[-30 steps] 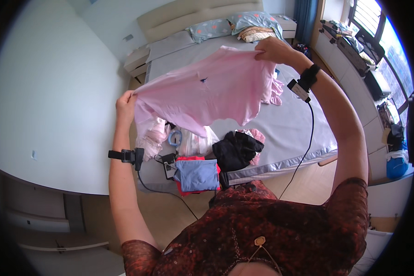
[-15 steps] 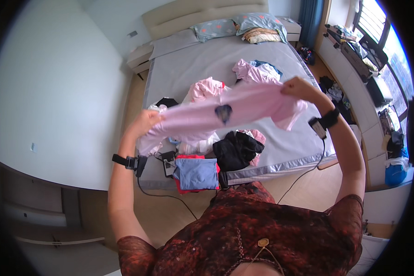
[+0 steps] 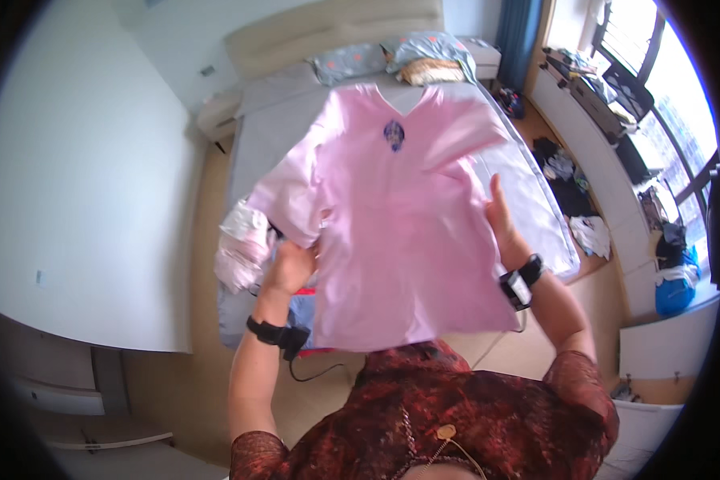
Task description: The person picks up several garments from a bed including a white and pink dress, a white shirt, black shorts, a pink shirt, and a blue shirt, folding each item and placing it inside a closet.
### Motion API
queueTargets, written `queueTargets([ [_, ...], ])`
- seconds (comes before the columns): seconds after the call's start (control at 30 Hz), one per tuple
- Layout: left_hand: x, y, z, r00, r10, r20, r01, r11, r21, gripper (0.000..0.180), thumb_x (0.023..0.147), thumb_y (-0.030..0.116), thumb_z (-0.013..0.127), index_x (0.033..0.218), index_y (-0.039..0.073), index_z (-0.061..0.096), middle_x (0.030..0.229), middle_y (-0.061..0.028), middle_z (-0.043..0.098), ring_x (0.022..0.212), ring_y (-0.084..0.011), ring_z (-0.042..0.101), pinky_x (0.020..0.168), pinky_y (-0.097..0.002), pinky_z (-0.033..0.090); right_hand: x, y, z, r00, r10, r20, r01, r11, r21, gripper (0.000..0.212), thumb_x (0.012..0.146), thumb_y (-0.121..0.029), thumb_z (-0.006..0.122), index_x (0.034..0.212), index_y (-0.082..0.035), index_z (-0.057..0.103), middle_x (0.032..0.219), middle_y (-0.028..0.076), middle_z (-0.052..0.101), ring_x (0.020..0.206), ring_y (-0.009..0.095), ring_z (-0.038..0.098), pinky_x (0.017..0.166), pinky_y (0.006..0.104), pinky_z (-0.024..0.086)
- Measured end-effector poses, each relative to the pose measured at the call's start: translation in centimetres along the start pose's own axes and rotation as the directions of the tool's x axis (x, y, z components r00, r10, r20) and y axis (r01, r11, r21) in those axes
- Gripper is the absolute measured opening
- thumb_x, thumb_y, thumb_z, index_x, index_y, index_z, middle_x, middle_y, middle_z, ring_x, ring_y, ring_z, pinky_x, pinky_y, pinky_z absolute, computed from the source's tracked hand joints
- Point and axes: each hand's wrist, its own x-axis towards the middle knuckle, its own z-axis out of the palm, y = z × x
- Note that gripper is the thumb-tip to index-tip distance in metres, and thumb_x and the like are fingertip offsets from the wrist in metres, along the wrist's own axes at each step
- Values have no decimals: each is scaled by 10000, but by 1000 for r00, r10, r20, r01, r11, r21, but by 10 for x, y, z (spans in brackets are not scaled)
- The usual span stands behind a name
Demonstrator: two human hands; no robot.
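A pink short-sleeved V-neck shirt (image 3: 392, 232) is spread out in front of me, its neckline toward the head of the bed and its hem near my body. A dark blue print marks its chest. My left hand (image 3: 293, 266) is closed at the shirt's left side, below the sleeve, its fingertips partly hidden by the cloth. At the opposite side edge, my right hand (image 3: 504, 224) has its fingers stretched out beside the fabric. Underneath the shirt's lower left, a bit of folded blue cloth (image 3: 302, 310) shows.
The bed (image 3: 276, 144) has a grey cover, with pillows (image 3: 428, 50) at its far end. A pale pink clothing pile (image 3: 244, 248) lies at the bed's left. On the right are a cluttered window ledge (image 3: 604, 112), floor clothes (image 3: 590, 234) and a blue bag (image 3: 676, 292).
The pink shirt, earlier stretched sideways between both hands, now hangs spread with its front facing up. Both hands have come closer together and lower, and the right fingers have opened.
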Motion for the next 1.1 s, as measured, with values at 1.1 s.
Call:
queueTargets([
  [1.1, 60, -66, 47, 973, 133, -188, -45, 910, 412, 233, 890, 206, 615, 995, -2, 630, 922, -22, 618, 821, -100, 567, 737, -239, 439, 6, 133, -145, 766, 203, -610, -106, 976, 192, 308, 796, -28, 537, 1098, 34, 548, 946, 110, 592, 802, 186, 611, 648, 279, 502],
])
